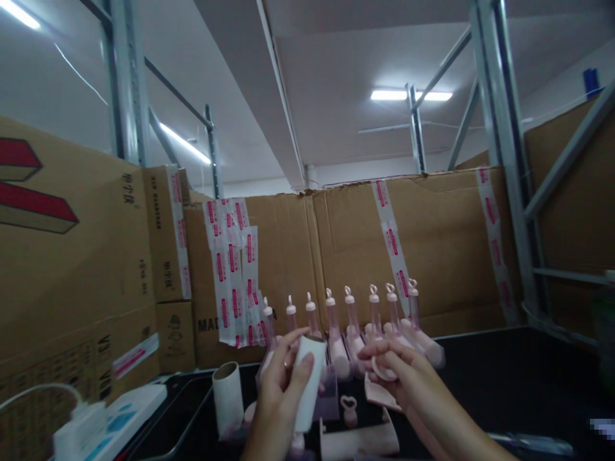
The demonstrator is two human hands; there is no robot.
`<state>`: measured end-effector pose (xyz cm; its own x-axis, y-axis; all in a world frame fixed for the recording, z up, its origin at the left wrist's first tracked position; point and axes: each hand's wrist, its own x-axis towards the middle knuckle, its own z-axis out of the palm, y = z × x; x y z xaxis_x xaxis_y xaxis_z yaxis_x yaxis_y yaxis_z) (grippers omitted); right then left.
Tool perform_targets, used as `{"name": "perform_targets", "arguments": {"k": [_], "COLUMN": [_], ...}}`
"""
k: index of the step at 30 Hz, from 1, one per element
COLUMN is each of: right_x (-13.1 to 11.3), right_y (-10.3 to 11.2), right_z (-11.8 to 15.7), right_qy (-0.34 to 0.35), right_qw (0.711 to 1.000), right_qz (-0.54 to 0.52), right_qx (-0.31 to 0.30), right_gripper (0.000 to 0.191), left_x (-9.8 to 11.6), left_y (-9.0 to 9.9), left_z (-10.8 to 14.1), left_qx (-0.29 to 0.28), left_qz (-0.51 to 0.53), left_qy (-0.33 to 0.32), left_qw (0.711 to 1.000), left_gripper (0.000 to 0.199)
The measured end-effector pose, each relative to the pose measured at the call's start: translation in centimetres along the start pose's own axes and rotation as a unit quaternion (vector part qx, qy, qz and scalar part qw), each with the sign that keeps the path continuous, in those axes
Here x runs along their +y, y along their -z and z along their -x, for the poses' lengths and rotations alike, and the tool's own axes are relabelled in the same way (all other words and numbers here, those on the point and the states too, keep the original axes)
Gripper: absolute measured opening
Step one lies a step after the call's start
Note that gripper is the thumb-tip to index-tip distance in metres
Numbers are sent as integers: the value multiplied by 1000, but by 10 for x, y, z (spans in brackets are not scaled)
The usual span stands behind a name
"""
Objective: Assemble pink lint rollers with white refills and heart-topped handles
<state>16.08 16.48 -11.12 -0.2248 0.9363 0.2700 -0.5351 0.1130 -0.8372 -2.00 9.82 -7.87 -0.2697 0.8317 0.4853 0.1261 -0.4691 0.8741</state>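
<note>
My left hand (283, 390) is wrapped round a white paper roll (309, 384) with a brown cardboard core, tilted slightly to the right. My right hand (401, 378) pinches a small pale pink round piece (383, 369), partly hidden by the fingers. A second white roll (228, 398) stands upright left of my left hand. Between the hands lies a pale pink piece with a heart-shaped loop (350, 411). Just in front are a curved pale pink shell (359, 442) and another pink shell piece (382, 392).
Behind my hands stands a row of several pink handles with looped tops (350, 320). A white power strip (125, 422) with a plugged-in charger (81, 429) lies at left. Cardboard walls (355, 256) and metal shelf posts (504, 160) surround the black tabletop (500, 378).
</note>
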Motion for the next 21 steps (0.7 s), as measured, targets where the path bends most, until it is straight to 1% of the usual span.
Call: {"name": "perform_targets", "arguments": {"k": [2,4,5,7,8,10,12,16,19,21], "right_x": [0,-2,-4,-9,-11,-15,-16,-12,-5,0], "right_y": [3,2,-1,-8,-12,-19,-22,-16,-10,-6], "right_z": [0,3,6,12,15,20,21,18,16,15], "right_qy": [-9,-15,-18,-21,-21,-16,-6,10,5,-4], "right_qw": [1000,998,995,988,985,981,980,976,975,977], "right_qz": [20,58,80,123,140,164,180,208,207,192], "right_qx": [-2,-33,-55,-92,-101,-100,-86,-60,-79,-91], "right_gripper": [20,24,27,28,29,33,40,48,48,48], "left_x": [0,0,0,-2,-3,-4,-5,-7,-7,-7], "left_y": [0,2,4,5,6,4,2,-4,-5,-5], "left_z": [-3,-5,-6,-6,-6,-5,-4,-1,3,7], "left_qx": [44,74,79,70,59,35,25,32,29,21], "left_qz": [79,143,167,189,188,176,173,177,173,168], "left_qy": [24,25,22,18,21,27,32,33,35,36], "left_qw": [996,987,983,979,980,983,984,983,984,985], "left_gripper": [44,38,34,30,29,30,33,40,41,39]}}
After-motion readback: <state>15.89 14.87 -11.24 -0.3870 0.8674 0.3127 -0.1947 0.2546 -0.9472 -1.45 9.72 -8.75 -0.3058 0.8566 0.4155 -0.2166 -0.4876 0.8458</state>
